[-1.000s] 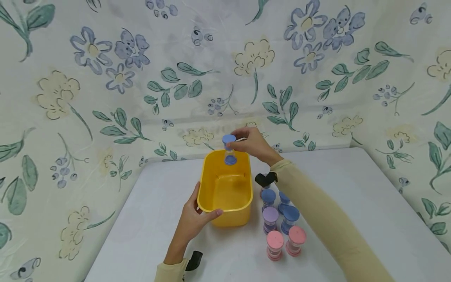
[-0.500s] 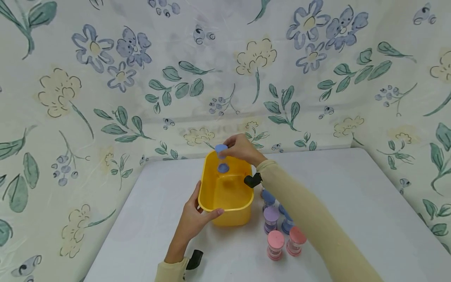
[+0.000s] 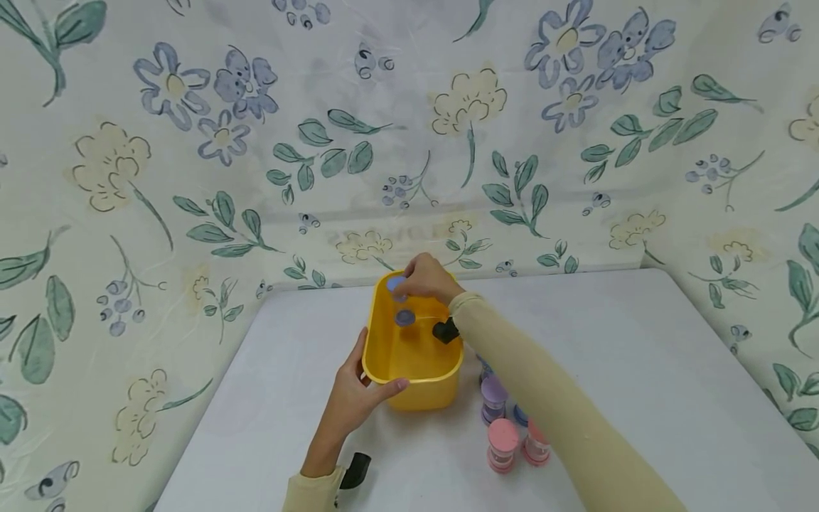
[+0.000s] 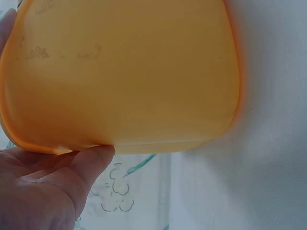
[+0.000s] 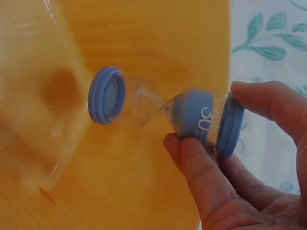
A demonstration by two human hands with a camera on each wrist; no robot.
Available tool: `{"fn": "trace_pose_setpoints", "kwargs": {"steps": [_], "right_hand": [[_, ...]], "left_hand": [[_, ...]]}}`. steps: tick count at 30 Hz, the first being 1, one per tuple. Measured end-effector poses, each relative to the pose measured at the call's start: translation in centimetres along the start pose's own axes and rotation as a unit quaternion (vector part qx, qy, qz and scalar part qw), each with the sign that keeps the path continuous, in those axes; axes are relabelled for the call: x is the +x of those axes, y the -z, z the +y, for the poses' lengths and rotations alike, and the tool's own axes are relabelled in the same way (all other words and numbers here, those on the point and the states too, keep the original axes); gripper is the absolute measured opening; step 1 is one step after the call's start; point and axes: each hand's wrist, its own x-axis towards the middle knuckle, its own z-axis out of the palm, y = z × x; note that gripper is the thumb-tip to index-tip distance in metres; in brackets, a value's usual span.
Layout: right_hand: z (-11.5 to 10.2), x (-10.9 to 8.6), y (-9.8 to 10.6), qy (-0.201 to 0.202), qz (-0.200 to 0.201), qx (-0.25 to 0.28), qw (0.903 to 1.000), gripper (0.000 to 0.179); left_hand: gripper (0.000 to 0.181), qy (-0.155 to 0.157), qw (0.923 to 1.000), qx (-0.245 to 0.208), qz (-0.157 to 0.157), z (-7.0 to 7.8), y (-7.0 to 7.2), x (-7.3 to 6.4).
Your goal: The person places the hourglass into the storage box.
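My right hand (image 3: 427,279) pinches a blue hourglass (image 5: 192,115) by its upper end, inside the far end of the yellow bin (image 3: 419,398). The right wrist view shows blue sand in the bulb near the fingers, white print reading 30, and the other cap pointing toward the bin's floor. My left hand (image 3: 355,395) grips the near left corner of the bin, thumb over the rim and fingers along the outer side. In the left wrist view that hand (image 4: 53,182) holds the edge of the bin's wall (image 4: 134,72).
Right of the bin stand a purple hourglass (image 3: 493,398) and two pink ones, the nearer pink hourglass (image 3: 502,444) in front. Blue hourglasses are partly hidden under my right sleeve (image 3: 550,384). A floral cloth (image 3: 409,142) hangs behind the white table (image 3: 256,398).
My right hand has moved left and down, lowering the blue hourglass from above the far rim into the bin. The left hand keeps its grip on the bin.
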Motion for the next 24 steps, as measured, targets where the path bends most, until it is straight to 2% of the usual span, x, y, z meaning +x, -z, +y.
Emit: {"fn": "trace_pose_setpoints", "kwargs": {"steps": [7, 11, 18, 24], "right_hand": [[0.3, 0.4, -1.0, -0.023, -0.004, -0.026, 0.9994, 0.049], [0.4, 0.4, -1.3, -0.027, -0.006, -0.025, 0.9993, 0.05], [1.0, 0.4, -1.9, -0.04, -0.01, -0.029, 0.9987, 0.034], [1.1, 0.5, -2.0, -0.029, -0.017, -0.03, 0.999, 0.045]], "left_hand": [[0.112, 0.001, 1.0, 0.007, 0.0, 0.0, 0.0, 0.0], [0.112, 0.004, 1.0, 0.006, 0.001, 0.0, 0.1, -0.1], [0.113, -0.001, 1.0, 0.0, -0.002, -0.1, 0.1, -0.1], [0.114, -0.001, 1.0, -0.001, -0.003, -0.2, 0.2, -0.1]]}}
